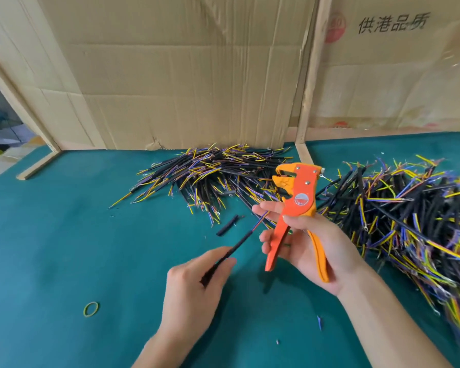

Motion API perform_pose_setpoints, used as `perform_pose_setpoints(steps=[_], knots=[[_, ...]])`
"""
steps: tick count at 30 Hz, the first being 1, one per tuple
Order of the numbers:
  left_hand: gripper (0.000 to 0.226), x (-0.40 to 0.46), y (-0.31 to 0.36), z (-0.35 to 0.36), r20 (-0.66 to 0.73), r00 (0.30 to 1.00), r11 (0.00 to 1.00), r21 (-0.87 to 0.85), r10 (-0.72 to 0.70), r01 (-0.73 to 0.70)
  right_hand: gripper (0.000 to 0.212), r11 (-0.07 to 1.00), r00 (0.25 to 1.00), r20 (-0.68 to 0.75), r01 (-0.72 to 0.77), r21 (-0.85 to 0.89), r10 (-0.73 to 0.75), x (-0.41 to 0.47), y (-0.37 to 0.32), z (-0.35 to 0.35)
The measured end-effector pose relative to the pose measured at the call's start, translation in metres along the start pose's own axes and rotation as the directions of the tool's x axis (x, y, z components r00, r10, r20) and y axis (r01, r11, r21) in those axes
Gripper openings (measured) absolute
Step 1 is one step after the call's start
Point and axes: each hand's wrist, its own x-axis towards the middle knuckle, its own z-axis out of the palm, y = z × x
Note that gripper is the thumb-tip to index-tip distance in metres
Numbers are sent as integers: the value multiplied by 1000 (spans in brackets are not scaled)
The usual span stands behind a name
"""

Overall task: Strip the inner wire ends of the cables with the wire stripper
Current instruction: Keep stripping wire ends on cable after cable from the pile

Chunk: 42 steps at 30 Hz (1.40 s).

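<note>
My left hand (194,277) pinches the black sheathed cable (234,247), slanting up-right toward the orange plier-type wire stripper (295,208) gripped in my right hand (311,245), mid-frame.

Head-worn view, forward-down, close over table (64,248)

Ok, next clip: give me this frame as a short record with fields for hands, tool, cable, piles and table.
left hand: pinches one black cable near its lower end
right hand: grips the orange stripper by its handles, head up
stripper jaws: nothing in them
cable: its coloured inner wires reach the right hand's fingertips, below the stripper's head
piles: one pile of cables behind, by the cardboard; a bigger pile at right
table: green mat, a rubber band, a loose sheath piece
</note>
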Motion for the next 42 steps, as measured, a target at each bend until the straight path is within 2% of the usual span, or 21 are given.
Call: perform_pose_setpoints(steps=[2,4,8,10,13,20,25,28,34,38,40,42], knots=[[13,2,-2,-1,29,998,995,-74,-59,61,50,1000,1000,7,13,-28,-12,0,-2,-3],[18,3,-3,-3,99,992,986,-138,-83,97,51,999,1000,12,29,-13,-29,0,-6,-6],[17,4,-2,-3,215,972,982,-143,-94,127,55,998,998,22,60,21,-60,0,-15,-16],[17,8,-6,-3,210,966,964,-185,-152,192,58,997,997,25,72,40,-73,0,-19,-20],[29,14,-14,-4,200,953,920,-276,-229,279,61,995,995,34,91,37,-92,0,-22,-24],[20,20,-16,-4,151,922,804,-454,-356,385,59,997,997,15,74,1,-74,7,-20,-29],[17,21,-15,-4,173,911,783,-466,-375,411,54,997,997,36,63,-38,-62,8,-20,-30],[15,21,-15,-4,158,912,778,-480,-378,406,57,997,998,0,60,-48,-60,9,-19,-30],[14,21,-16,-3,181,915,796,-452,-360,403,55,996,999,-16,50,-77,-52,9,-19,-28],[6,22,-16,-4,208,915,799,-444,-347,404,55,993,998,-19,51,-106,-53,9,-19,-28],[11,24,-14,-7,192,919,771,-500,-345,394,57,993,997,-48,46,-108,-52,9,-18,-29],[16,31,-16,-13,147,908,681,-618,-392,394,57,993,998,-56,24,-112,-30,9,-16,-27]])
